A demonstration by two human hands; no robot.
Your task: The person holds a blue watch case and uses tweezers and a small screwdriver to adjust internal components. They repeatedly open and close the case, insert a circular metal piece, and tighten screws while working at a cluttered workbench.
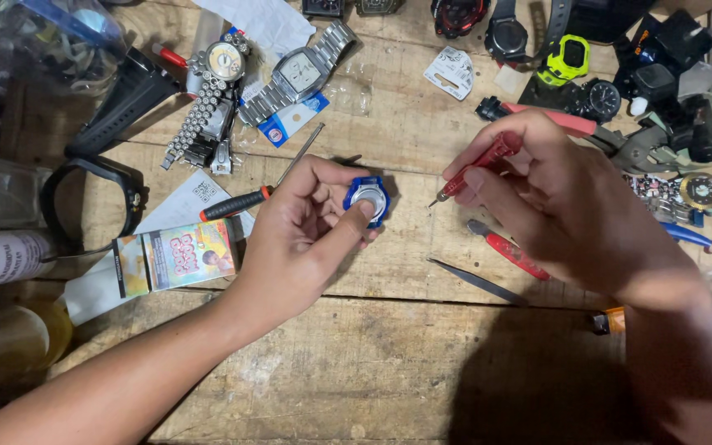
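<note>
The left hand (311,222) pinches a small blue watch case (367,199) between thumb and fingers, its silver back turned up, just above the middle of the wooden workbench (372,371). The right hand (566,206) grips a red-handled screwdriver (478,166) tightly, the tip pointing down-left, close to the case but not touching it. Near the right hand lie tweezers (478,282) and a red-handled tool (511,251). A black-and-orange screwdriver (261,185) lies just left of the left hand. Toward the far edge rest 2 metal-banded wristwatches (294,74) and a green digital watch (566,58).
</note>
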